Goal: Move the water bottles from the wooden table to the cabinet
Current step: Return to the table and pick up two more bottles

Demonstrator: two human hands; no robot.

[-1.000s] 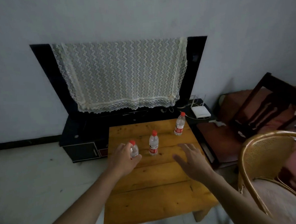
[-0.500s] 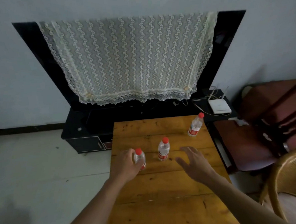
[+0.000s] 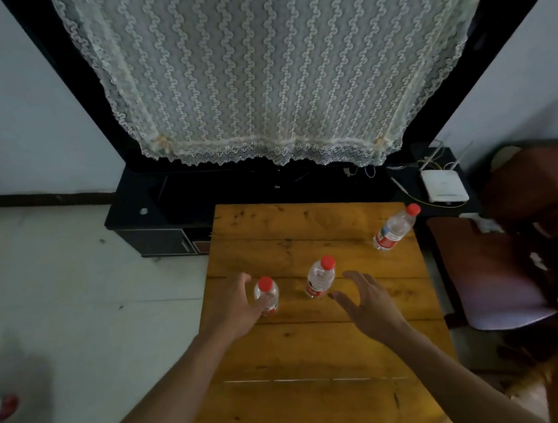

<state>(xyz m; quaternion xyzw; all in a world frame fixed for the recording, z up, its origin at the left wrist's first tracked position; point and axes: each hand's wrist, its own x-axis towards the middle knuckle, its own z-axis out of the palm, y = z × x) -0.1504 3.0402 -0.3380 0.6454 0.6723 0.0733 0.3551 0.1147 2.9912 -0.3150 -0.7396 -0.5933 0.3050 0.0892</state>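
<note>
A dim room with pale walls, and a wooden worktop [image 3: 311, 340] pushed up against a low black cabinet [image 3: 160, 212] that carries a big dark screen draped in a lace cloth [image 3: 262, 75].

Three water bottles with red caps stand on the worktop, all upright. The left bottle [image 3: 267, 295] is the one being taken: the left hand [image 3: 234, 307] is curled round its side, thumb and fingers closing on the clear body, though from here I can't quite tell whether the grip is fully tight or the bottle has left the wood. Just beside it stands the middle bottle [image 3: 320, 278], and the right hand [image 3: 368, 304] is spread wide, palm down, near that bottle but apart from it, holding nothing. The far bottle [image 3: 394, 227] sits near the back right corner of the worktop, well apart from both hands.

On the cabinet top I see only a white router [image 3: 444, 186] with its cables at the right end; no bottle is there. So, as I judge it, the job is at its start: nothing delivered, one bottle being gripped, a second about to be reached, a third untouched. A dark red chair [image 3: 490, 270] stands to the right of the worktop.
</note>
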